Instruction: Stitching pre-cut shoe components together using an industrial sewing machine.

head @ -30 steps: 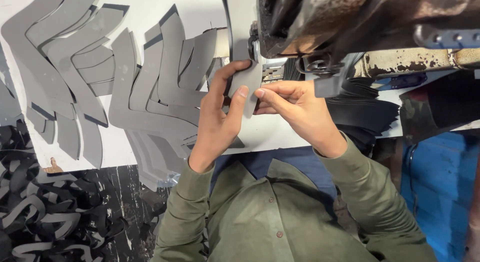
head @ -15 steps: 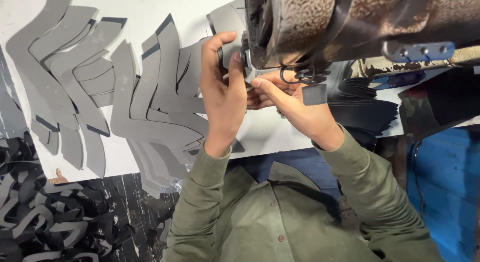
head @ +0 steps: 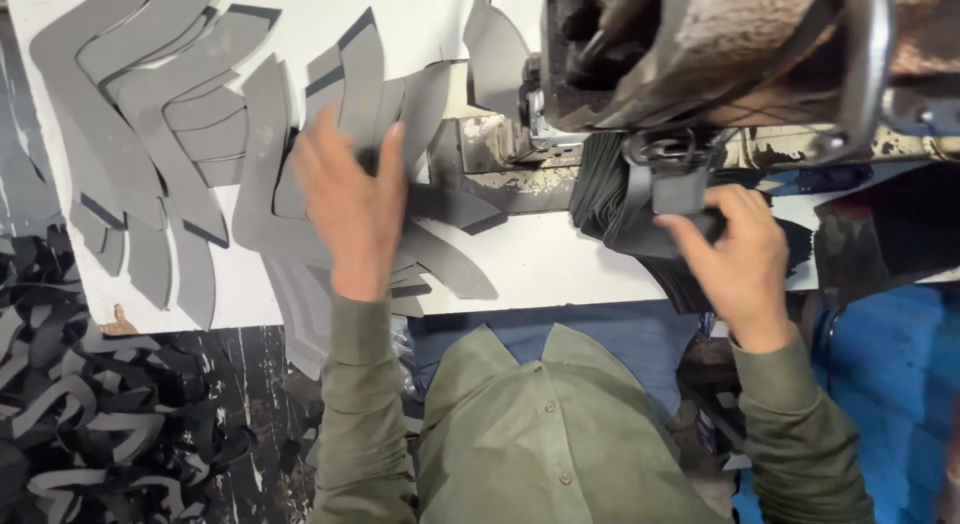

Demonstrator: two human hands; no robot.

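At a white counter (head: 540, 269) strewn with curved grey cut pieces (head: 200, 154), the left hand (head: 350, 204) lies flat, fingers spread, on the pile. The right hand (head: 735, 254) closes its grip on a dark stacked bundle (head: 610, 209) below a worn sewing machine (head: 720, 54); black offcuts (head: 90, 424) litter the floor.

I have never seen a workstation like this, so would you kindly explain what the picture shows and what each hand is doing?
This view comes from a camera worn on the person's head, looking down at their own arms in green sleeves. The large dark object at the top is a worn industrial machine over a white table. Curved grey cut pieces are spread on it. The left hand rests on those pieces. The right hand grips a stack of dark pieces beside the machine. More offcuts lie below on the floor.
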